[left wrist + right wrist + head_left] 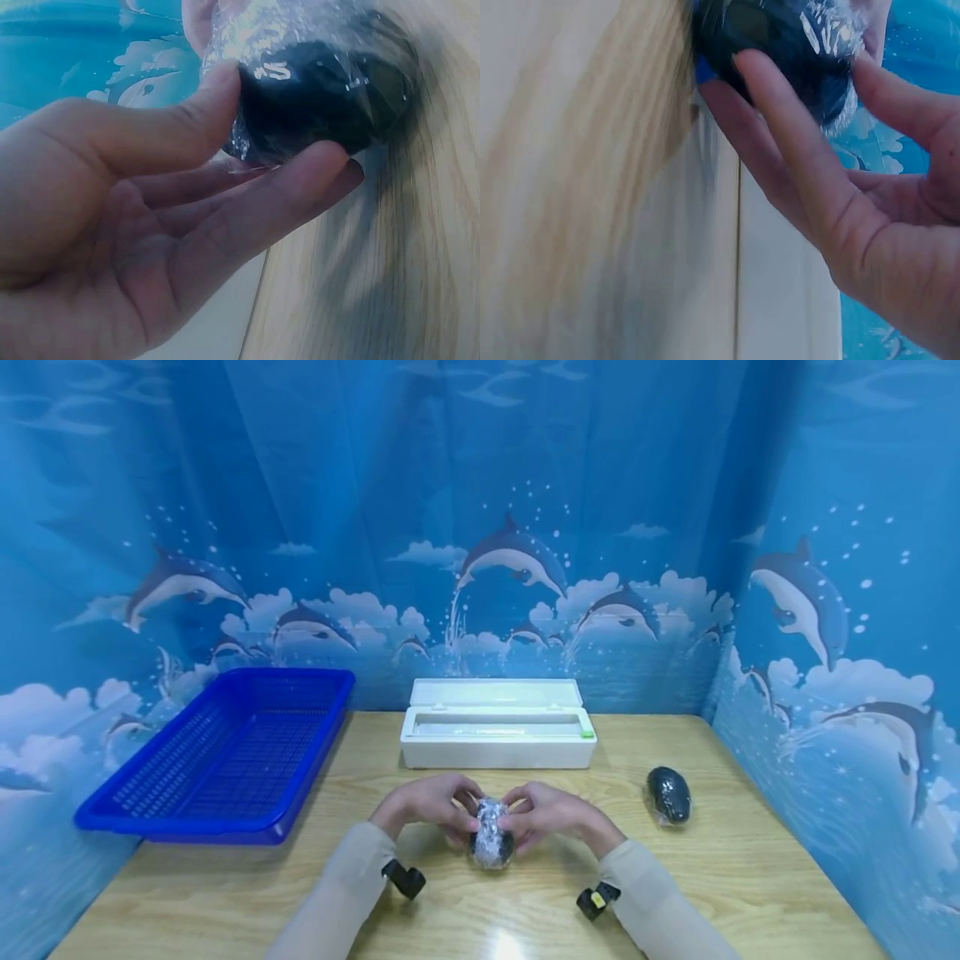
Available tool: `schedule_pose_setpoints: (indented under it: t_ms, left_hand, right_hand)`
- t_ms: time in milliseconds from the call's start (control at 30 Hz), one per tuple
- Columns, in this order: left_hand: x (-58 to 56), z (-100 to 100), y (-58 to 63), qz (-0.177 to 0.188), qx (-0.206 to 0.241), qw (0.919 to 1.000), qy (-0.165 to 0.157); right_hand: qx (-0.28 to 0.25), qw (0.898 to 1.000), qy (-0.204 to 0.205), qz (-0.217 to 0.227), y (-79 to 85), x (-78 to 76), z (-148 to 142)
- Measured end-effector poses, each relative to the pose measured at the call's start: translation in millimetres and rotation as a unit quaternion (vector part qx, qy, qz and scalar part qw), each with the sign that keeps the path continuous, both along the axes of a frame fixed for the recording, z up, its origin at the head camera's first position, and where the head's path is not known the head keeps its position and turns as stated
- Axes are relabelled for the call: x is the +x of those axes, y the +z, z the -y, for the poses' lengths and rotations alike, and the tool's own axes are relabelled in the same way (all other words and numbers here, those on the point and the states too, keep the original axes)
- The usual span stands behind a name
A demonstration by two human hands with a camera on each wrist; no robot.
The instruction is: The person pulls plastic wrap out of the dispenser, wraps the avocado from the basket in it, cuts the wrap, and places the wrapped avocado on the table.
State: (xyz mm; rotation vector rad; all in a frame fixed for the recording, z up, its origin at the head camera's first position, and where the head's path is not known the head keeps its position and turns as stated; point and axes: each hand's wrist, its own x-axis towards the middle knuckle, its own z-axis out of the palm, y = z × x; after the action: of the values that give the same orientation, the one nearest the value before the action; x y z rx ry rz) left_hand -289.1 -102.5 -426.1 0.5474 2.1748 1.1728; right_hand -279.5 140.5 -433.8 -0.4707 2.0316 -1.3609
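A dark, rounded object in crinkled clear plastic wrap (492, 835), about the size and shape of a computer mouse, is between both hands just over the table. My left hand (435, 806) pinches its left side; in the left wrist view the thumb (214, 94) presses the wrap and the fingers lie under the dark body (315, 97). From the other side my right hand (551, 814) holds it, thumb at the bunched wrap and fingers (780, 105) along the dark surface. The shiny wrap is gathered along the middle of the top.
Behind the hands stands a white plastic-wrap dispenser box (498, 754), lid raised, with a green slider (587, 734) at its right end. A blue perforated basket (277, 827) is at the left. Another dark, film-wrapped rounded object (669, 795) lies at the right on the wooden table (750, 860).
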Motion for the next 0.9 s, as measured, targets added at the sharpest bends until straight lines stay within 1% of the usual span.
schedule_pose_setpoints:
  t_ms: [100, 200, 333, 400, 467, 567, 667, 733, 800, 900]
  left_hand:
    - [0.7, 0.2, -0.3, -0.016, 0.008, 0.9998, -0.003]
    - [0.9, 0.3, -0.3, -0.029, 0.017, 0.9994, 0.008]
    - [-1.6, 0.4, -0.7, -0.045, 0.027, 0.9984, 0.02]
    - [-3.3, 0.9, -0.6, -0.061, 0.028, 0.9975, 0.02]
    - [-5.0, 2.1, -0.9, -0.075, 0.031, 0.9965, 0.023]
    - [-6.5, 4.8, -1.0, -0.069, 0.05, 0.9959, 0.033]
    - [-6.4, 8.0, -0.1, -0.032, 0.065, 0.9959, 0.053]
    - [-5.4, 9.4, 1.3, -0.006, 0.064, 0.996, 0.063]
    - [-4.3, 9.2, 3.0, 0.014, 0.06, 0.996, 0.064]
    - [-3.6, 6.9, 4.4, 0.024, 0.064, 0.9959, 0.059]
  right_hand:
    - [-0.002, 1.0, 0.005, -0.008, -1.0, 0.2, -0.6]
    - [-0.004, 0.999, -0.008, -0.031, -0.9, -0.5, -1.0]
    - [-0.015, 0.998, -0.018, -0.054, 1.2, -2.2, -2.8]
    - [-0.024, 0.998, -0.019, -0.059, 3.0, -3.2, -4.2]
    - [-0.024, 0.996, -0.023, -0.078, 5.0, -4.3, -6.1]
    - [-0.022, 0.993, -0.036, -0.108, 7.2, -6.5, -8.4]
    - [-0.012, 0.988, -0.054, -0.147, 6.4, -8.8, -8.4]
    - [-0.006, 0.982, -0.066, -0.178, 4.9, -9.4, -6.9]
    - [-0.001, 0.975, -0.076, -0.21, 2.7, -9.6, -4.8]
    - [-0.006, 0.965, -0.092, -0.244, 0.2, -8.9, -1.1]
